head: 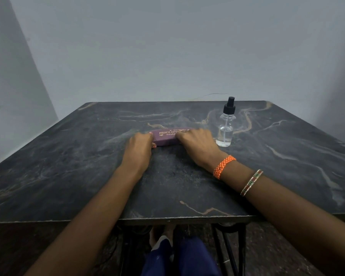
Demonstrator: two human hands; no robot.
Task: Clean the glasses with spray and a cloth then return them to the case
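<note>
Both hands are on the spectacle case: the left hand (141, 140) grips its left end, with the thumb at the near edge and fingers curled over the far side, and the right hand (195, 140) lies over its right end, fingers bent down on the lid. I think the right fingers hold the case and do not only rest on it, but the blur there leaves some doubt.

Going from the biggest thing down: the dark marble-pattern table (88, 166) carries everything. The glasses case (167, 137) lies flat near the middle of the table, long side toward the person, closed. It is a slim purple box with gold printed letters of an optician's name on the lid. It looks rigid and light, with a smooth skin that may slip on the polished top, so it is best taken at the two short ends, as now, and opened along the long seam; the glasses inside are probably fragile. The spray bottle (225, 128) stands upright just beside the right hand, clear plastic with a black pump head and a little clear liquid at the bottom. No cloth and no glasses are visible
</note>
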